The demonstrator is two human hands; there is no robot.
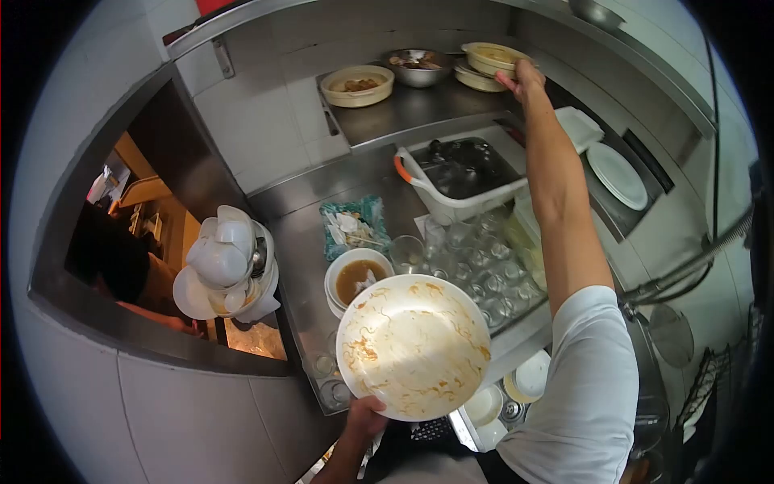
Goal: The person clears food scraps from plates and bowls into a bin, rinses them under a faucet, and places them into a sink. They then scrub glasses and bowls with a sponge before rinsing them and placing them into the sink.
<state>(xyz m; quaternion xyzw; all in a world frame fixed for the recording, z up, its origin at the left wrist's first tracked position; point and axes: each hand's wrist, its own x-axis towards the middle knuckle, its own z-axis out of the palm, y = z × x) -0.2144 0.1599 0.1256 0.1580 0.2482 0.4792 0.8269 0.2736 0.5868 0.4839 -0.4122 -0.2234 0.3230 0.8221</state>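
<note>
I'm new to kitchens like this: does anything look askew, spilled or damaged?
The white bowls heaped at the picture's left look askew, tilted at different angles rather than neatly nested. The food-smeared dish in the left hand simply looks used.

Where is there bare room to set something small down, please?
The steel shelf is bare before the metal bowl, between the left beige bowl and the bowls by the right hand. So is the counter left of the teal bag. It is crowded among the glasses.
</note>
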